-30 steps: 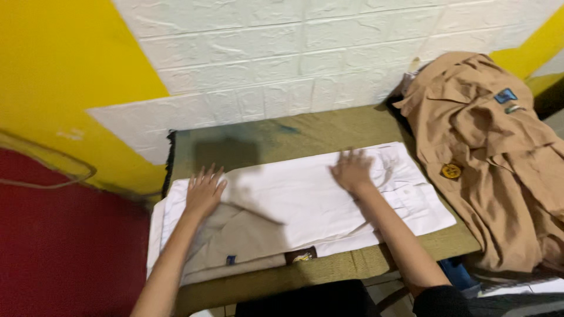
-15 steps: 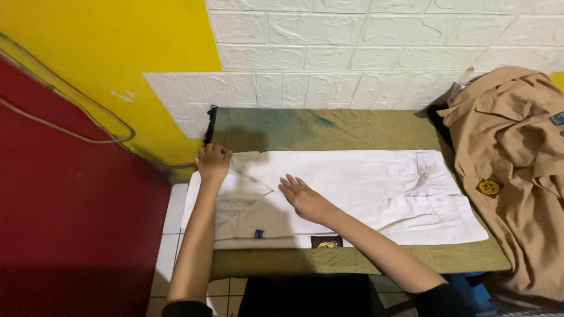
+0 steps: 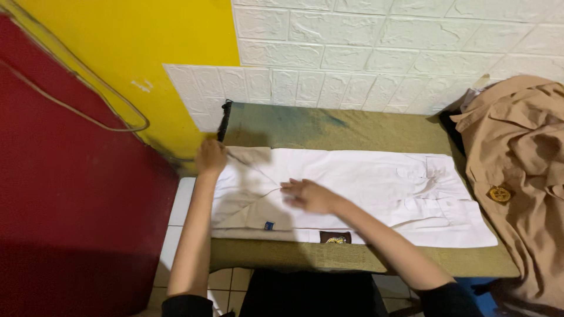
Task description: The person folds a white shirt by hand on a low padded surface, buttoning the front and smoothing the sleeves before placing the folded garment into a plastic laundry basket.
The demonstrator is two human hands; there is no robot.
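Olive-covered table (image 3: 352, 126) against white brick wall (image 3: 382, 53), yellow and red wall at 9 o'clock, white shirt (image 3: 376, 182) lying flat at centre, left hand (image 3: 210, 157) pinching its far-left corner, right hand (image 3: 308, 195) open, flat on it, tan garment (image 3: 523, 170) heaped at 3 o'clock

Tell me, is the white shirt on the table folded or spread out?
Folded: the white shirt lies as a flat, narrow rectangle, both hands on its left end.

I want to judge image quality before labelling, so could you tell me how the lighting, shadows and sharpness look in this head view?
Head view: even indoor light, no glare; the white shirt is bright yet keeps its creases; the left hand and right hand are slightly soft and cast dim shadows on the cloth; the wall bricks are crisp; the tan garment is sharp.
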